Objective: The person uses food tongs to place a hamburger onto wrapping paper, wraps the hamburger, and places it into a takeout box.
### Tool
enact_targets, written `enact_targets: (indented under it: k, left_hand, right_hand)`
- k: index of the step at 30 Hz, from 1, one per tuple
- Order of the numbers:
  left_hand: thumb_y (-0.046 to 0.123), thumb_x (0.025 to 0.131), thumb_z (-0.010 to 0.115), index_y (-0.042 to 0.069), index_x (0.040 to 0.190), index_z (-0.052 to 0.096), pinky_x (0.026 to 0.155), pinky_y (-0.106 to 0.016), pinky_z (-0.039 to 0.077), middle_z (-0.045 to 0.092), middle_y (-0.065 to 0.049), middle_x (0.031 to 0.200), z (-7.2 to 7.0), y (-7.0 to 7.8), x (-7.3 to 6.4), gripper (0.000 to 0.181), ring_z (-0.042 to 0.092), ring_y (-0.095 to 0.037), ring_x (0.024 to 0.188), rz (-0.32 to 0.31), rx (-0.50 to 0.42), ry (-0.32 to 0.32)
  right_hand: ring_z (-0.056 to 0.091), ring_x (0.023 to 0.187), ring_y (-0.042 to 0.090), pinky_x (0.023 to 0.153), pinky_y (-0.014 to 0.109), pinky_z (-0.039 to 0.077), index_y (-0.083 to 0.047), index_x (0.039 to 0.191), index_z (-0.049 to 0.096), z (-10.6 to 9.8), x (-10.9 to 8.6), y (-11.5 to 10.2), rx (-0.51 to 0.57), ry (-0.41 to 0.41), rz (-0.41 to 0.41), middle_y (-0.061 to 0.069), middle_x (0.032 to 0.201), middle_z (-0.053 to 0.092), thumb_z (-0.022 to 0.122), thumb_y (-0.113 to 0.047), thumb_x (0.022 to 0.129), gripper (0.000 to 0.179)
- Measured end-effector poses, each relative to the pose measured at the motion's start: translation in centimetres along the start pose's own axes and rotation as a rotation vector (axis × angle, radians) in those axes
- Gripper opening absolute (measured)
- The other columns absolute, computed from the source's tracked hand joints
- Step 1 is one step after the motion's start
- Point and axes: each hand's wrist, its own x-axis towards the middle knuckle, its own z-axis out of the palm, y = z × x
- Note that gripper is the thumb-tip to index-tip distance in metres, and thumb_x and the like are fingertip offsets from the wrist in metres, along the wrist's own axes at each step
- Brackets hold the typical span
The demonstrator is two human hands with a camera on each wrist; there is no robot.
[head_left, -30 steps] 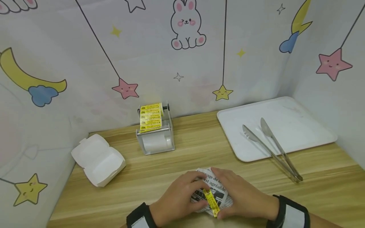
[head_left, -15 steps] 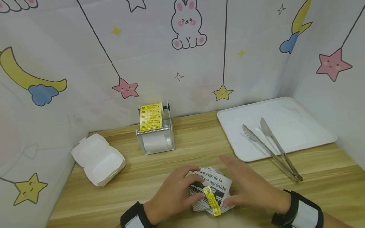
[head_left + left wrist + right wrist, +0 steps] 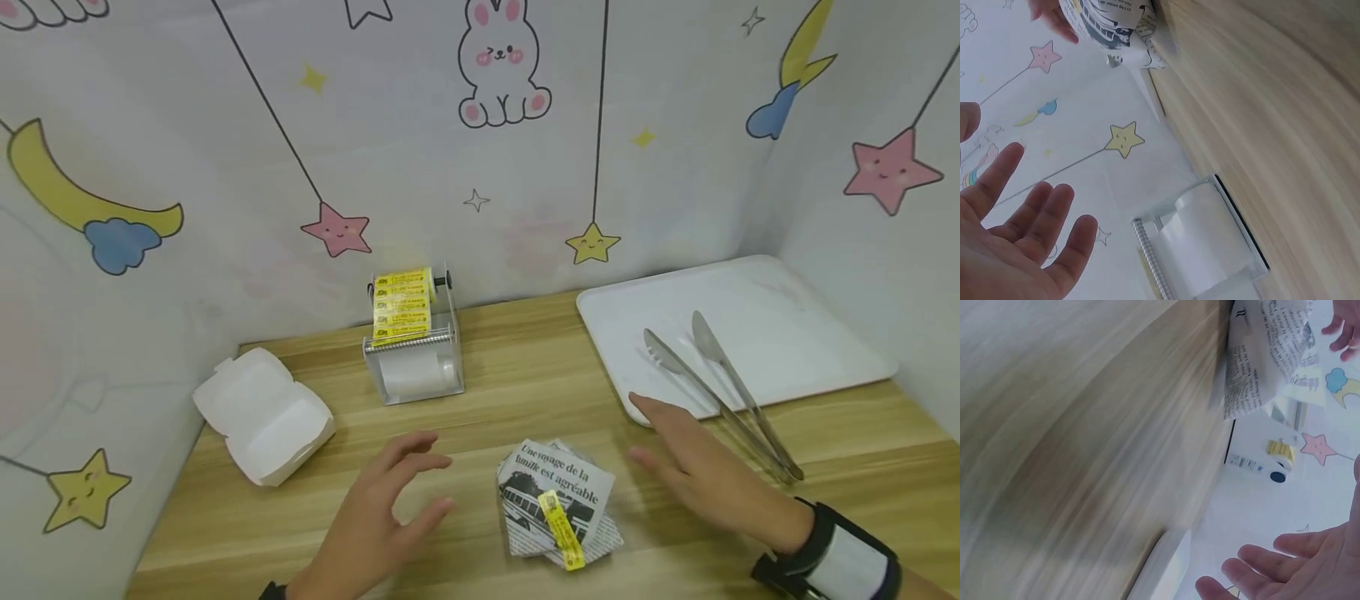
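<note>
A parcel wrapped in newsprint paper (image 3: 551,500) lies on the wooden table in the head view, with a yellow sticker (image 3: 561,531) across its top. To its left, my left hand (image 3: 378,508) hovers with fingers spread, touching nothing. My right hand (image 3: 705,475) is held off to the parcel's right, fingers extended, near the tray's front corner. In the left wrist view the left hand (image 3: 1029,237) shows relaxed fingers apart from the parcel (image 3: 1113,28). The right wrist view has the parcel (image 3: 1266,356) beyond the right hand (image 3: 1297,562), which holds nothing.
An opened white clamshell box (image 3: 266,417) stands at the left. Behind, near the wall, is a label dispenser (image 3: 412,367) with a yellow sticker roll (image 3: 402,304). Metal tongs (image 3: 723,392) lie across the white tray (image 3: 810,333) at the right, their handle end over the table.
Both hands have let go of the wrapped parcel and drawn apart, the left hand to the left, the right hand to the right. The parcel stays on the table, now fully visible.
</note>
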Motion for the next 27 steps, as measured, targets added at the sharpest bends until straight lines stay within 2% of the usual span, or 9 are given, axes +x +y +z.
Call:
enact_targets:
  k: [2,4,8,13,16,21,24,27]
  left_hand:
    - [0.014,0.081,0.087,0.027,0.121,0.068,0.09,-0.037,0.056,0.056,0.007,0.139,-0.7,-0.2,-0.6,0.046,0.059,-0.019,0.123,-0.038,0.006,0.022]
    - [0.011,0.08,0.087,0.026,0.122,0.068,0.093,-0.028,0.053,0.056,0.008,0.139,-1.4,-0.4,-1.1,0.048,0.058,-0.018,0.124,-0.064,0.01,0.042]
    - [0.002,0.077,0.086,0.023,0.122,0.068,0.1,-0.011,0.04,0.056,0.005,0.139,-2.3,-1.0,-1.8,0.052,0.056,-0.015,0.125,-0.077,0.002,0.091]
    - [-0.001,0.074,0.087,0.019,0.121,0.069,0.1,-0.007,0.037,0.057,0.001,0.137,-3.1,-1.3,-2.5,0.055,0.055,-0.014,0.124,-0.066,0.027,0.145]
    - [-0.003,0.071,0.087,0.014,0.12,0.069,0.1,-0.007,0.037,0.058,-0.004,0.136,-3.5,-1.4,-2.9,0.054,0.055,-0.012,0.123,-0.057,0.044,0.19]
    - [-0.008,0.07,0.085,0.007,0.118,0.07,0.101,-0.008,0.035,0.059,-0.011,0.131,-4.7,-1.9,-3.5,0.052,0.052,-0.009,0.123,-0.078,0.065,0.284]
    - [-0.01,0.07,0.083,0.004,0.115,0.07,0.096,-0.008,0.036,0.061,-0.015,0.127,-5.6,-2.3,-3.9,0.049,0.05,-0.001,0.122,-0.141,0.116,0.349]
    - [-0.01,0.073,0.082,0.001,0.114,0.07,0.088,-0.006,0.036,0.061,-0.016,0.126,-6.6,-2.6,-4.1,0.045,0.047,0.006,0.119,-0.263,0.173,0.402]
  right_hand:
    - [0.042,0.138,0.043,0.107,0.063,0.036,-0.001,0.155,0.037,0.1,0.1,0.4,0.001,0.008,-0.013,0.025,0.152,0.043,0.062,-0.027,0.103,0.063]
    - [0.042,0.138,0.043,0.106,0.063,0.036,-0.001,0.155,0.037,0.1,0.2,0.7,0.002,0.013,-0.024,0.025,0.152,0.044,0.062,-0.025,0.103,0.062]
    - [0.042,0.138,0.041,0.107,0.062,0.036,-0.004,0.156,0.036,0.2,0.8,0.3,0.012,0.009,-0.046,0.023,0.152,0.044,0.06,-0.025,0.104,0.062]
    - [0.038,0.143,0.04,0.112,0.061,0.034,-0.003,0.158,0.032,0.4,3.3,-1.5,0.043,-0.063,-0.067,0.021,0.156,0.04,0.057,-0.032,0.106,0.064]
    - [0.037,0.144,0.039,0.114,0.059,0.033,-0.003,0.157,0.033,0.6,5.6,-3.5,0.027,-0.107,-0.109,0.02,0.158,0.039,0.057,-0.038,0.105,0.067]
    - [0.038,0.145,0.035,0.117,0.053,0.033,-0.003,0.157,0.034,1.4,10.2,-7.9,-0.023,-0.185,-0.239,0.019,0.157,0.04,0.055,-0.044,0.104,0.07]
    - [0.04,0.144,0.033,0.117,0.049,0.034,-0.004,0.157,0.035,2.3,12.7,-10.8,-0.058,-0.241,-0.316,0.018,0.156,0.041,0.054,-0.046,0.104,0.07]
    - [0.042,0.142,0.03,0.116,0.046,0.037,-0.007,0.156,0.037,3.4,14.9,-13.6,-0.117,-0.292,-0.392,0.016,0.155,0.044,0.056,-0.046,0.104,0.068]
